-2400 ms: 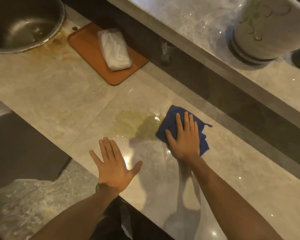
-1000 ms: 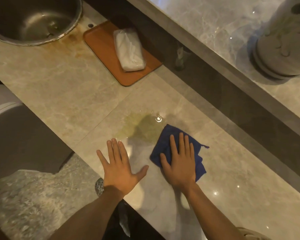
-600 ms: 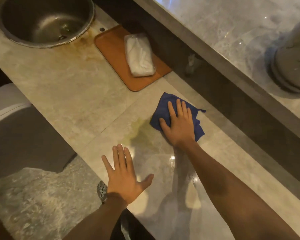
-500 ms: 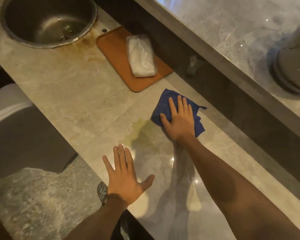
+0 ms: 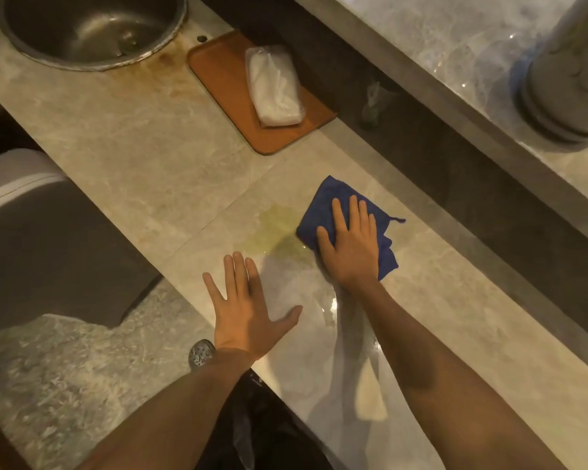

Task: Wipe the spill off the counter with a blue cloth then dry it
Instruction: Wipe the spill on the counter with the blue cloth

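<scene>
The right hand (image 5: 350,245) lies flat on the blue cloth (image 5: 323,205), fingers straight and close together, pressing it down on the pale marble surface (image 5: 133,147); its grip is wide, palm down, closed on nothing. The cloth is crumpled, with a loose thread at its right edge, and its left edge touches the yellowish spill (image 5: 275,232). The spill spreads to the left and near side of the cloth, just beyond the fingertips of the left hand (image 5: 245,313). That hand rests flat on the surface near its front edge, fingers spread and thumb out to the right, its grip wide and holding nothing. A wet sheen shows on the surface between the two hands.

Far left, a round metal sink (image 5: 89,28) is set into the surface, with brown stains by its rim. To its right lies an orange board (image 5: 224,76) carrying a white wrapped packet (image 5: 274,86). On the raised ledge at far right stands a pale pot (image 5: 571,72).
</scene>
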